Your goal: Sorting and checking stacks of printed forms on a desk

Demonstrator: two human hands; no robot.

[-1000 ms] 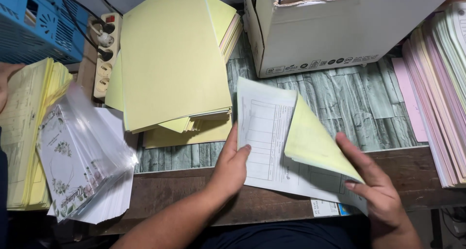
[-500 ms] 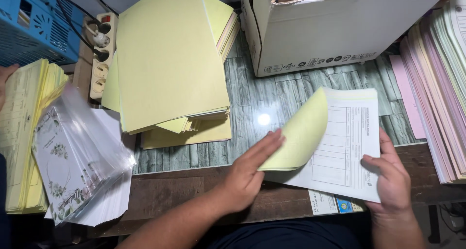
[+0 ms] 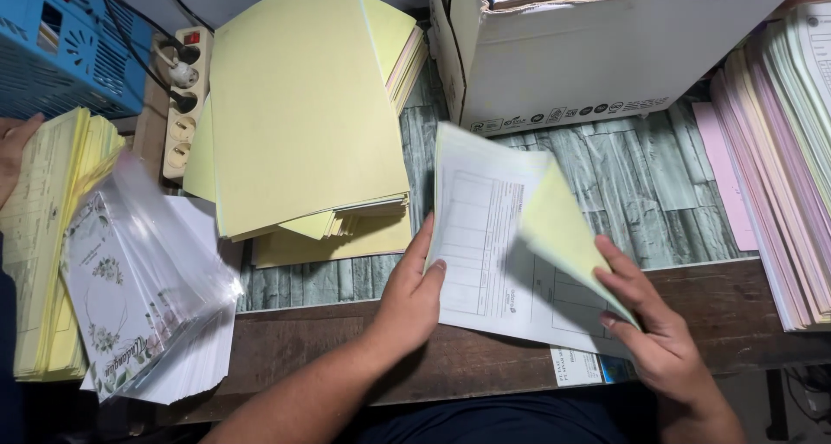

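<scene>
Resting flat with its fingers spread, the left hand (image 3: 414, 299) presses the left edge of a white printed form (image 3: 493, 262) lying across the front of the desk (image 3: 329, 349). The right hand (image 3: 660, 338) pinches the lower edge of a yellow sheet (image 3: 558, 228), fingers narrow around the paper, lifting it off the form so that it curls upward between the two hands. Beyond the left fingertips sits a stack of yellow paper (image 3: 303, 124), fanned at its near edge. Beyond the right fingers stands a white cardboard box (image 3: 597, 54). Outward of the right hand, stacks of pink and pale forms (image 3: 779, 176) overhang the desk edge. Well left of the left hand lie clear-wrapped floral cards (image 3: 130, 297), a power strip (image 3: 182, 98) and a blue basket (image 3: 52, 46).
</scene>
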